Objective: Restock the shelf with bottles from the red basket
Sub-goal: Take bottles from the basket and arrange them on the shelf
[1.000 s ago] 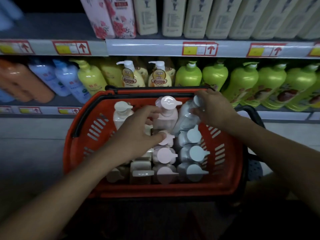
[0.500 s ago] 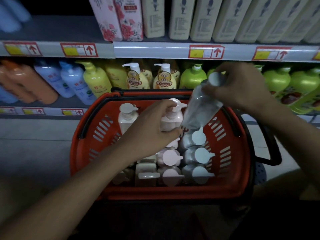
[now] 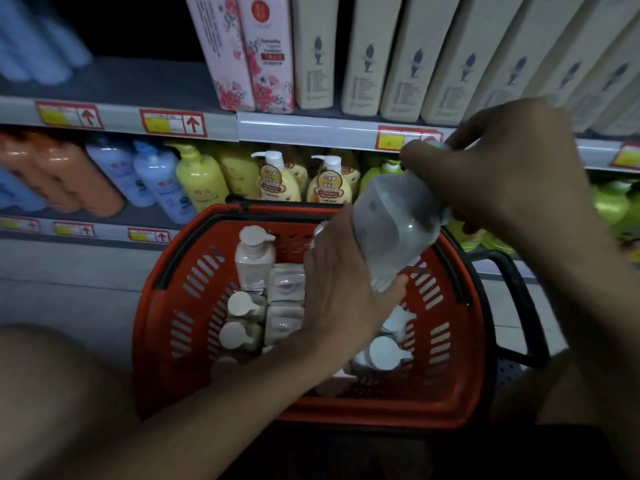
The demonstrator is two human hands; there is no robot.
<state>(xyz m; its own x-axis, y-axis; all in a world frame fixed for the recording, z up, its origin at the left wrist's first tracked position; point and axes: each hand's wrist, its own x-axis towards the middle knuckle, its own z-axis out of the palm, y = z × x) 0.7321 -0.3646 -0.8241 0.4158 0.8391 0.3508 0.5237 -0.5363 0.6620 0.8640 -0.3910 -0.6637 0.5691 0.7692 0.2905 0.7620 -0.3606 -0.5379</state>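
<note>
Both hands are on one pale grey bottle (image 3: 394, 230), held in the air above the far right part of the red basket (image 3: 162, 344) and tilted so its top leans to the far right, toward the shelf (image 3: 311, 129). The right hand (image 3: 498, 168) wraps the top end, fingers curled round the neck and hiding the pump; one fingertip shows at the left of the cap area. The left hand (image 3: 343, 289) holds the lower part of the bottle, thumb pressed against the base on the near right side, the other fingers gone behind the bottle, so how they lie cannot be told. Down in the basket, a cream pump bottle (image 3: 254, 258) stands upright at the far left, two more cream caps (image 3: 240, 303) sit nearer along the left side, and white caps (image 3: 388, 353) show on the right, partly under the left wrist. The basket's black handle (image 3: 512, 306) sticks out to the right. On the shelf behind the basket stand two yellow pump bottles (image 3: 277, 181) with round labels, a plain yellow one to their left, then pale blue bottles (image 3: 152, 178) and orange ones (image 3: 69, 178) further left, blurred. Green bottles (image 3: 613, 202) peek out to the right of the right hand. On the level above stand two pink floral packs (image 3: 249, 53) and a row of cream packs (image 3: 363, 53) running right.
</note>
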